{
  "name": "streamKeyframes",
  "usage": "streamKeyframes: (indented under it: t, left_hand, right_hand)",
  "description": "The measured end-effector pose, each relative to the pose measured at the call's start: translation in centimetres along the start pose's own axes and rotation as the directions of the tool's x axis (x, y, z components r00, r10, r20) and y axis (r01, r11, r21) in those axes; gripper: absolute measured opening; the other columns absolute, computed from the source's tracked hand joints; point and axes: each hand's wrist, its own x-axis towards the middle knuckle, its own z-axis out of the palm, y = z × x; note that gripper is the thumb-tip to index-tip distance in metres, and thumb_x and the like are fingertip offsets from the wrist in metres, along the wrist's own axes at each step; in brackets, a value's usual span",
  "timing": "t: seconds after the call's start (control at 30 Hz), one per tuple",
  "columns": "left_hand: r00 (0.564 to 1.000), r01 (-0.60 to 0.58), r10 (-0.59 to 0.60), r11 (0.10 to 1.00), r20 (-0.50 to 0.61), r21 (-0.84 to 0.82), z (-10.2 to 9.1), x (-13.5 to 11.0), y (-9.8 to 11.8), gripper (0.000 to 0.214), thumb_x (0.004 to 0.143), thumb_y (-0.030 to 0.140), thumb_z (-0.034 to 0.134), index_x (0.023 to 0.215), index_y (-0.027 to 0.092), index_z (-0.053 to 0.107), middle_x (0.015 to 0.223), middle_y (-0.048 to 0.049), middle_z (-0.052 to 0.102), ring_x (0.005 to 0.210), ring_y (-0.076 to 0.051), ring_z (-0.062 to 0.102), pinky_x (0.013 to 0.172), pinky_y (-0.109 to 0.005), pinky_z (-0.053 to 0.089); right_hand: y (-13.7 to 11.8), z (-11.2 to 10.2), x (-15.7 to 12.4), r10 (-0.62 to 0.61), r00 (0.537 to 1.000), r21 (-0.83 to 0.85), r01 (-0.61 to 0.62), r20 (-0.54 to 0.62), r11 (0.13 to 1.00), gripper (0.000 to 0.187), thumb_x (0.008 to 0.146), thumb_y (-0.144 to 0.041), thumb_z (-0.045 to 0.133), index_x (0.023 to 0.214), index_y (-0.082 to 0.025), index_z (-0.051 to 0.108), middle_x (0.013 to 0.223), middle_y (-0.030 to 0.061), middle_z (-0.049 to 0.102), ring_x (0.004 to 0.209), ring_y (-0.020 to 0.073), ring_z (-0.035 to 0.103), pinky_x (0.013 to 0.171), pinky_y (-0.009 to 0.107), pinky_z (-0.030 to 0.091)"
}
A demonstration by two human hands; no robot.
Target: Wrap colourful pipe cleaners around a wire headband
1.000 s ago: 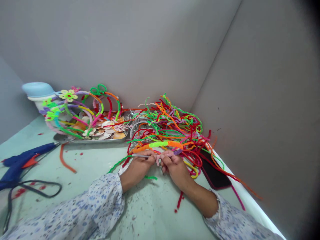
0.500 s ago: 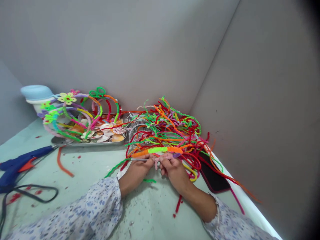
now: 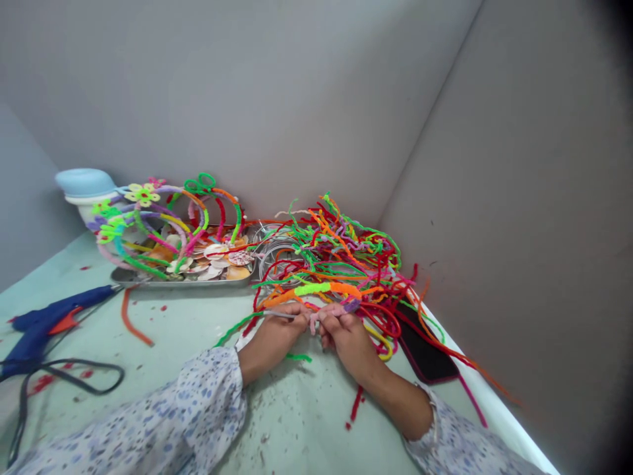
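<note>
Two hands low on table (image 3: 188, 330): left hand (image 3: 275, 330), right hand (image 3: 347, 333), each grip pinching pink pipe cleaner (image 3: 330, 309).

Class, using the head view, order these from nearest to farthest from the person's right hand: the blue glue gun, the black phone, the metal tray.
From the right hand, pinching a pink pipe cleaner:
1. Black phone, just to its right.
2. Metal tray, back left.
3. Blue glue gun, far left edge.

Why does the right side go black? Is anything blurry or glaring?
Head view: the far right darkens, likely the lens edge; light is soft and even, with faint shadows under the left hand and right hand; the pipe cleaner pile is sharp, no glare.
</note>
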Motion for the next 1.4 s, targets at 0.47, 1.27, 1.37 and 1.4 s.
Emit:
streamKeyframes:
  t: [0.47,1.27,1.37,1.4]
  left_hand:
    - [0.998,0.062,-0.062,0.991,0.004,-0.122,0.4,-0.4,0.6,0.021,0.079,0.030,0.048,0.064,0.017,0.054,0.059,0.0018,0.055,0.049,-0.010,0.044,0.049,-0.022,0.033]
    - [0.997,0.076,-0.076,0.987,0.010,-0.139,0.2,-0.1,0.4,0.015,0.074,0.022,0.048,0.063,0.015,0.057,0.053,0.0024,0.050,0.046,-0.009,0.040,0.046,-0.021,0.029]
    - [0.998,0.067,-0.069,0.987,-0.010,-0.143,0.1,-0.1,0.6,0.015,0.073,0.021,0.050,0.062,0.014,0.059,0.053,0.0026,0.050,0.045,-0.008,0.039,0.046,-0.022,0.028]
    - [0.998,0.062,-0.065,0.988,-0.014,-0.139,0.0,-0.1,0.6,0.016,0.073,0.021,0.051,0.061,0.014,0.059,0.051,0.0030,0.049,0.045,-0.008,0.038,0.046,-0.022,0.028]
  right_hand:
    - [0.2,0.0,-0.1,0.025,1.000,-0.009,-0.025,-0.006,1.000,0.022,0.081,-0.028,0.047,0.064,-0.017,0.055,0.048,-0.0043,0.050,0.043,0.0090,0.044,0.046,0.020,0.035]
    - [0.3,0.1,0.0,0.007,1.000,-0.009,-0.007,-0.001,1.000,0.023,0.081,-0.031,0.048,0.065,-0.016,0.055,0.050,-0.0040,0.049,0.043,0.0089,0.044,0.046,0.021,0.035]
    - [0.2,0.1,0.0,0.008,1.000,-0.017,-0.008,0.002,1.000,0.027,0.081,-0.034,0.048,0.061,-0.017,0.053,0.049,-0.0036,0.048,0.044,0.0092,0.044,0.047,0.021,0.035]
    - [0.2,0.1,0.0,0.008,1.000,-0.013,-0.008,0.002,1.000,0.027,0.081,-0.034,0.048,0.061,-0.017,0.052,0.050,-0.0034,0.049,0.045,0.0093,0.044,0.047,0.021,0.035]
